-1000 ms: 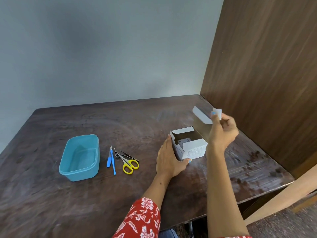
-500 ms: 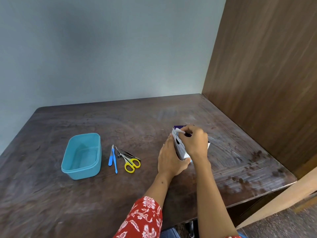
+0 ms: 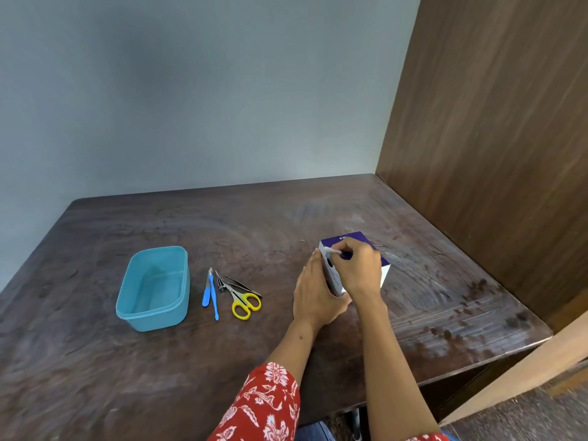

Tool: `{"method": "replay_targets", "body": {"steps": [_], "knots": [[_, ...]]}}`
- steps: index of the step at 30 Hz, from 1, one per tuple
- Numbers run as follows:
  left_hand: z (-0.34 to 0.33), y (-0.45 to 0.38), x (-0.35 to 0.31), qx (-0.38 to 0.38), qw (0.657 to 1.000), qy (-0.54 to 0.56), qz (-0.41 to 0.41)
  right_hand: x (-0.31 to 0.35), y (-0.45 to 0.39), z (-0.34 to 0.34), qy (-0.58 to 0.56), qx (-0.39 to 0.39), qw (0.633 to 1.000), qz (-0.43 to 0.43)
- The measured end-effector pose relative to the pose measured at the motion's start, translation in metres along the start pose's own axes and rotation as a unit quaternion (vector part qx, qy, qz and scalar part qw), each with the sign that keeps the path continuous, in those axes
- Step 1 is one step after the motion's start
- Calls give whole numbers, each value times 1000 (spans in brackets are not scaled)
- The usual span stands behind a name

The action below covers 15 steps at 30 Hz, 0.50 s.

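Carton (image 3: 359,241), purple-topped, standing on the table (image 3: 222,361) right of centre; left hand (image 3: 313,294) laid flat, fingers straight, against its left wall; right hand (image 3: 359,270) on top, fingertips curled, pinching the white tuck flap (image 3: 331,251) at the upper left edge. The seam lies directly beneath the pinch; the closing push is probably downward, against the bracing left hand.

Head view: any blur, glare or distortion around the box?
Head view: box and right hand sharp in soft, even light. Head view: pale sheen on the table right of the box, no hard glare. Head view: wide-angle lens leans the cabinet panel, and the bottom corners smear.
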<state>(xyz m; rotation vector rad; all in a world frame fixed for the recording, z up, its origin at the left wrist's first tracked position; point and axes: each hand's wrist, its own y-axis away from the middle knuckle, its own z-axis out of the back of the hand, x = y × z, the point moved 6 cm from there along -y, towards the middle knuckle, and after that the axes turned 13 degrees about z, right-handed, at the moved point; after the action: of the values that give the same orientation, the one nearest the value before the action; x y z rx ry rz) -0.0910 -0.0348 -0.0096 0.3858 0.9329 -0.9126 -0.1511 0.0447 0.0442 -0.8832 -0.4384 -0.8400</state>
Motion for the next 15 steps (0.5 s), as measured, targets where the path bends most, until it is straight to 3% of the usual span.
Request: {"method": "replay_targets", "body": {"steps": [11,15], "knots": [[24,22,5,86,996,28,15,23,-4,6,6,34,999,19],[72,48,11,34,998,-46,-25,55,-4,1,-44,39,997,51]]}}
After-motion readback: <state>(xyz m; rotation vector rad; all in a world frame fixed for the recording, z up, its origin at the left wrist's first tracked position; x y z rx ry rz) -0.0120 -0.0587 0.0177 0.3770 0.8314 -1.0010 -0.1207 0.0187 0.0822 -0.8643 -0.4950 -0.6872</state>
